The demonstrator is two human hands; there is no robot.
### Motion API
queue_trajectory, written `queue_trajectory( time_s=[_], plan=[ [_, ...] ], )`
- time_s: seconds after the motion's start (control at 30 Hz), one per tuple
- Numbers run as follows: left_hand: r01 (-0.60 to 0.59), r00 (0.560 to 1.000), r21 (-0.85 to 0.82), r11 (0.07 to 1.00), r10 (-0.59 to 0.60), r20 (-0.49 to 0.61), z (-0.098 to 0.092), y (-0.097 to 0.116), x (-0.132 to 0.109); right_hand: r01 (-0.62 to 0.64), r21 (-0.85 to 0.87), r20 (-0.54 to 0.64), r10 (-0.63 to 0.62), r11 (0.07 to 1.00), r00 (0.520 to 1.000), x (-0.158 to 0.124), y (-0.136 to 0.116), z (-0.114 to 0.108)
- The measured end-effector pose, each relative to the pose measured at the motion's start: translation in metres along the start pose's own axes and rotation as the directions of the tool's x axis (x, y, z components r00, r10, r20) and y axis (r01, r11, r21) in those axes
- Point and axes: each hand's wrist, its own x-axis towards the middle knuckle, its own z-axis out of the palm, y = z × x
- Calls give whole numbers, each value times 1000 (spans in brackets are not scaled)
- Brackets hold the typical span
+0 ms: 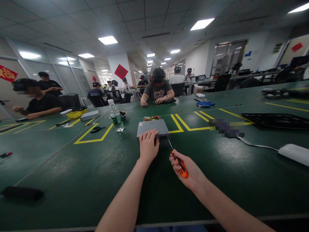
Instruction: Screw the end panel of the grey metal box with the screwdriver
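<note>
A grey metal box (152, 125) with a socket on its near face rests on the green table (108, 185), with colored wires (152, 118) behind it. My left hand (148, 144) lies over the box's top and near edge, its fingers wrapped against the metal. In my right hand (183, 165) is an orange and black screwdriver (183, 170), gripped by the handle. Its thin shaft points up and left, and the tip meets the right end of the box's near face. Whether the tip sits in a screw is too small to tell.
Left of the box stand a water bottle (115, 117) and a small bowl (123, 115). A white power strip (299, 155) with a cable and a black mesh panel (278, 120) lie right. Across the table sits a person (157, 88); a black object (22, 193) lies near left.
</note>
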Motion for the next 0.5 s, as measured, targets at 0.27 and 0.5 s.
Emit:
queue_trajectory(
  time_s=[0.27, 0.5],
  plan=[
    [-4, 1000, -6, 1000, 4, -10, 1, 0, 0, -16, -13, -11, 16, 1000, 1000, 1, -1, -1],
    [0, 1000, -12, 1000, 0, -3, 1, -1, 0, -40, -4, 5, 40, 999, 999, 1, -2, -2]
  ],
)
